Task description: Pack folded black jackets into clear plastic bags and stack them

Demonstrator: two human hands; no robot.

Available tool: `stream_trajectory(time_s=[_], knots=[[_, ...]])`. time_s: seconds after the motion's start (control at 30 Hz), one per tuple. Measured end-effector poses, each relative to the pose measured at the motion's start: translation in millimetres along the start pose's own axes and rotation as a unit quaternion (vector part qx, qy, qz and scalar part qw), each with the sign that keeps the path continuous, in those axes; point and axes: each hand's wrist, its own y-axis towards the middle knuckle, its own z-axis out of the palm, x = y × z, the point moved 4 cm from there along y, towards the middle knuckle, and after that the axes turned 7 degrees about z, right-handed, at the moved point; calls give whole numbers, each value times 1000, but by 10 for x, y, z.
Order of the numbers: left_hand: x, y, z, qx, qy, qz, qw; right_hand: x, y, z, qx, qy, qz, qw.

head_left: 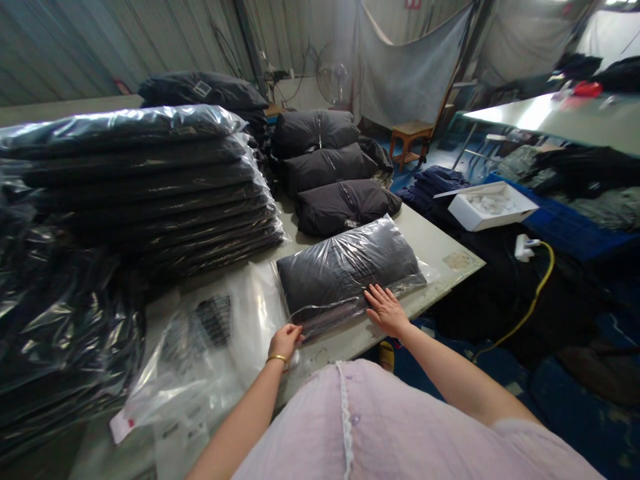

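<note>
A folded dark garment (345, 263) lies inside a clear plastic bag (423, 270) on the table in front of me. My left hand (285, 343), with a gold bangle at the wrist, pinches the bag's near left corner. Flat on the bag's near edge, right of its middle, rests my right hand (385, 309), its fingers spread. Left of the bag are loose clear plastic bags (255, 303), partly under my left arm.
A tall stack of bagged dark garments (165, 173) stands at the left. Behind the bag, rolled black garments (345, 207) are piled on the table (453, 247). An open white box (493, 207) and a yellow cable (543, 287) are at the right.
</note>
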Motion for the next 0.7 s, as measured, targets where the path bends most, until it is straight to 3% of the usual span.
stream_trajectory(time_s=[0.17,0.33,0.5,0.63,0.7], knots=[[3,15,5,12,-29,2,999,176,241,-304,-28,41,6,999],[26,32,10,10,-35,-3,999,423,563,-457,49,35,-28,998],[53,36,14,3,-38,-5,999,524,770,-426,103,61,-46,992],[67,32,21,5,-34,-5,999,449,933,-348,108,176,37,978],[72,28,23,6,-39,-5,999,403,1021,-313,95,280,101,950]])
